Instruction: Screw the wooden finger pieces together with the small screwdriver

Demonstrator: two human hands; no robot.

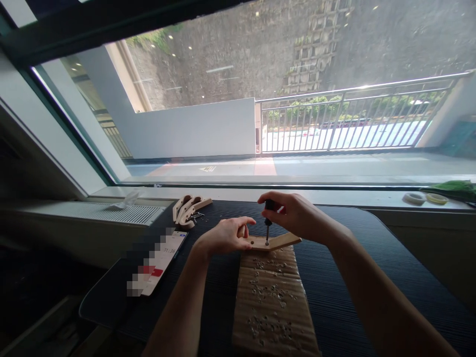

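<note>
A screwdriver [268, 204] with a black handle stands upright in my right hand [293, 212], its fingers closed around the handle. The tip of its shaft meets a screw or hole in a bent wooden piece [284, 241]. My left hand [225, 235] grips the left end of that wooden piece, thumb in front and fingers behind. A dark round hole shows in the wood near my left thumb. Under the wooden piece lies a strip of corrugated cardboard [273, 302], pitted with many small punctures.
Several curved wooden pieces [186, 210] lie at the table's back left, with small metal bits beside them. A phone [163, 265] rests on the dark table [345, 277] at left. Tape rolls [414, 199] sit on the windowsill at right; a vented ledge [115, 212] adjoins at left.
</note>
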